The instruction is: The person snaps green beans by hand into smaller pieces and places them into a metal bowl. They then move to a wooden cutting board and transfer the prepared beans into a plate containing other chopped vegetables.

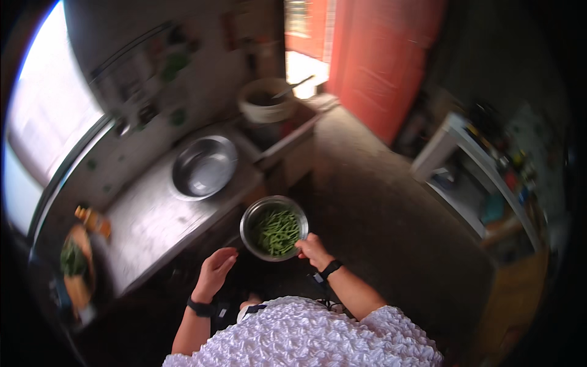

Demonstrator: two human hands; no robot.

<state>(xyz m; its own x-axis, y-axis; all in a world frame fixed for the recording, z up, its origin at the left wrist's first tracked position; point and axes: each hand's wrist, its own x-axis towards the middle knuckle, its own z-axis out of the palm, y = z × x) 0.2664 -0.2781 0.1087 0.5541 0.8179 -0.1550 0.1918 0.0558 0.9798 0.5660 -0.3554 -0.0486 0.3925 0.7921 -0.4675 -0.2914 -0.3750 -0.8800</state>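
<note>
A round metal bowl with cut green beans in it is held over the floor in front of me. My right hand grips its rim at the lower right. My left hand is apart from the bowl, at its lower left, with nothing visible in it. Its fingers are bent and partly together. To the upper left, a larger metal basin rests on the counter; no contents show in it.
Beyond the counter is a sink with a pale bucket and a handled utensil. A bottle and a cutting board with leafy greens lie left. A red door stands ahead; a white shelf is right.
</note>
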